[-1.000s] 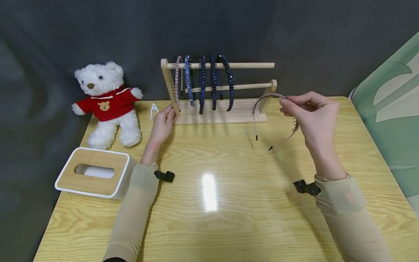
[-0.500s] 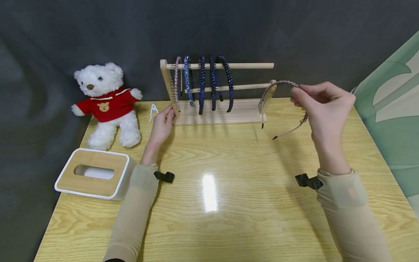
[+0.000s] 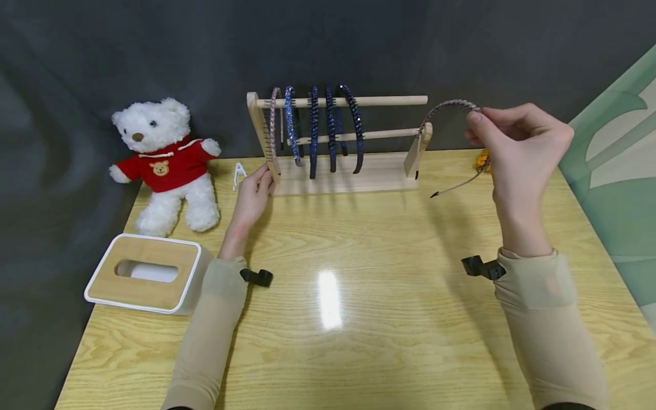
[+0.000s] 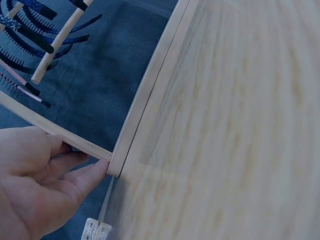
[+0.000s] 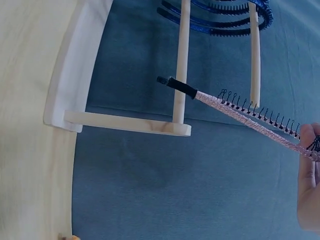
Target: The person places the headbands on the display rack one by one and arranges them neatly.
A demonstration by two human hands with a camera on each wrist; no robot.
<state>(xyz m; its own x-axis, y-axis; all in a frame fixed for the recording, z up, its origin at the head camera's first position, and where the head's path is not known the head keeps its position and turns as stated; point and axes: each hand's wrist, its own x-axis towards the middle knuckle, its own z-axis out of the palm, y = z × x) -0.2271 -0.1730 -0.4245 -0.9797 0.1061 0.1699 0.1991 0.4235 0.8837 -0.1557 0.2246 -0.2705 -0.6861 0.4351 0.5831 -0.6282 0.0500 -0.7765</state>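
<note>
My right hand (image 3: 523, 148) pinches a thin pink braided headband (image 3: 451, 103) near its top, thumb against fingers. The headband hangs in the air beside the right end of a wooden headband rack (image 3: 338, 176), tips pointing down. In the right wrist view, its black tip and row of small comb teeth overlap the rack's lower rod (image 5: 182, 60). My left hand (image 3: 252, 193) grips the foot of the rack's left upright, fingertips right at the base corner in the left wrist view. On the upper rod hang a pink headband (image 3: 273, 125), a light blue glittery one (image 3: 290, 119) and dark blue ones (image 3: 314, 131).
At the left sits a white teddy bear (image 3: 171, 165) in a red sweater, behind a tissue box (image 3: 148, 296) with a wooden lid. A small white clip-like object (image 3: 238, 174) lies beside my left hand. Something orange (image 3: 480, 160) shows behind the held headband. A dark curtain hangs behind the table.
My right hand has moved up, away and slightly right with the pink headband, level with the rods' right ends. The orange object has come into view. My left hand stays on the rack.
</note>
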